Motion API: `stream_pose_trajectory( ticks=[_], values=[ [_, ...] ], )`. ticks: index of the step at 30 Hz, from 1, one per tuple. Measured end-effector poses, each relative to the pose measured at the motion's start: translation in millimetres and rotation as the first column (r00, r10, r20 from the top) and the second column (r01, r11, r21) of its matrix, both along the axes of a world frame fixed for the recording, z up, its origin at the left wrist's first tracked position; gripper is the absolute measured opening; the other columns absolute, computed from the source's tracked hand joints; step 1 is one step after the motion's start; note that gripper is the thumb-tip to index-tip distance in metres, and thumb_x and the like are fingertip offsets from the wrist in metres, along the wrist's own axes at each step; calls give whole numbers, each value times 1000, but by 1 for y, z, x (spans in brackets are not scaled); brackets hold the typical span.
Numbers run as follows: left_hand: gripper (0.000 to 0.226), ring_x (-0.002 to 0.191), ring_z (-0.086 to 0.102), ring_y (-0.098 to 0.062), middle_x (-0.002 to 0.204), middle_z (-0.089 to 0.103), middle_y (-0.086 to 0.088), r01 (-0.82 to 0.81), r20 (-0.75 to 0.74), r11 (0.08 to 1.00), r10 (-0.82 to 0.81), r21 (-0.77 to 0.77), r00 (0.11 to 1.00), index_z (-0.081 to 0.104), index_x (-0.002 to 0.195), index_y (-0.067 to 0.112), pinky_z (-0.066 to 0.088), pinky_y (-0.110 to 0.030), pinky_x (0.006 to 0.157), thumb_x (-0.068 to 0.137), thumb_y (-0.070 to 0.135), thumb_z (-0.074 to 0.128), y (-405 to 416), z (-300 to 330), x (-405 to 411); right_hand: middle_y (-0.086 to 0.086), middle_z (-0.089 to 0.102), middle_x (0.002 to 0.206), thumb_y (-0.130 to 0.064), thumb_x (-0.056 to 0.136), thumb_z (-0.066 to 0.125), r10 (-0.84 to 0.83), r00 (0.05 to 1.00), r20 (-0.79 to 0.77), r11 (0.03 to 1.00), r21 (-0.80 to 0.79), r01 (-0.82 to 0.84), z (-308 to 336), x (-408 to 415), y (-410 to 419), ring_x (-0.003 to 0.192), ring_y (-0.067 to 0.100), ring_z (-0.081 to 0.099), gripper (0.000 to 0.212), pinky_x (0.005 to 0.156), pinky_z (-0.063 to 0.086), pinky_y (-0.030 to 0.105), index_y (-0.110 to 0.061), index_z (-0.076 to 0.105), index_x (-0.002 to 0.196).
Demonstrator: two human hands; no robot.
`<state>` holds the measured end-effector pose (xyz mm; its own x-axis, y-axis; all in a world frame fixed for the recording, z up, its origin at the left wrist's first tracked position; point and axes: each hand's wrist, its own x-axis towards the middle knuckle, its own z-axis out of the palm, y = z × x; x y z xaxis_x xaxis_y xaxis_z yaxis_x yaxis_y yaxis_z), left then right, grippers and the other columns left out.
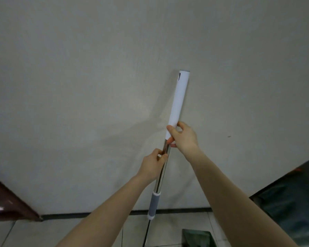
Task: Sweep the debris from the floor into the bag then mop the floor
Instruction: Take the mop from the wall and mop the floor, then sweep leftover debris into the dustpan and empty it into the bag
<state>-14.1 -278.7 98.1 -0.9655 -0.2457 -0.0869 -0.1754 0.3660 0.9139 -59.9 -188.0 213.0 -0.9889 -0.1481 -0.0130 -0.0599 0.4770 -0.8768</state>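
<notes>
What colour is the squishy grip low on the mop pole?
Grey grip with white ends, head view.

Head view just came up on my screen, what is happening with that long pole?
A person holds a long mop pole up in front of a pale grey wall. The right hand grips the lower end of the white plastic top handle; the left hand pinches the shiny metal shaft just below. A grey foam grip sits lower on the shaft. The mop head is out of frame, so no mopping of the tiled floor shows.

Two bare forearms (seemingly sleeveless), ringless left hand point(152, 162), right hand point(183, 137)
</notes>
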Motion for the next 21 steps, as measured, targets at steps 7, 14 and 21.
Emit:
stream_pose_trajectory(
  ticks=[7,14,21],
  values=[
    [21,75,62,-12,85,64,5,-71,-115,997,68,-21,991,56,105,22,55,-30,69,93,39,56,-3,-18,-5,5,68,65,-29,93,63,-14,1000,-1,999,-28,14,-7,-5,-2,63,9,65,20,70,62,33,-21,58,111],
    [22,64,56,-16,71,57,-3,-305,-211,950,312,66,926,50,94,25,50,-33,61,83,27,70,13,-14,23,6,71,69,-25,94,62,22,999,50,1000,-11,-21,-3,22,55,72,15,68,23,76,59,37,-16,66,115],
    [12,62,53,-13,68,56,-1,-41,-189,999,37,-16,981,55,94,24,45,-28,60,88,26,65,135,-14,68,1,73,68,-19,94,59,85,996,25,993,81,-87,4,89,206,83,27,70,12,83,58,45,-25,67,102]
  ],
)
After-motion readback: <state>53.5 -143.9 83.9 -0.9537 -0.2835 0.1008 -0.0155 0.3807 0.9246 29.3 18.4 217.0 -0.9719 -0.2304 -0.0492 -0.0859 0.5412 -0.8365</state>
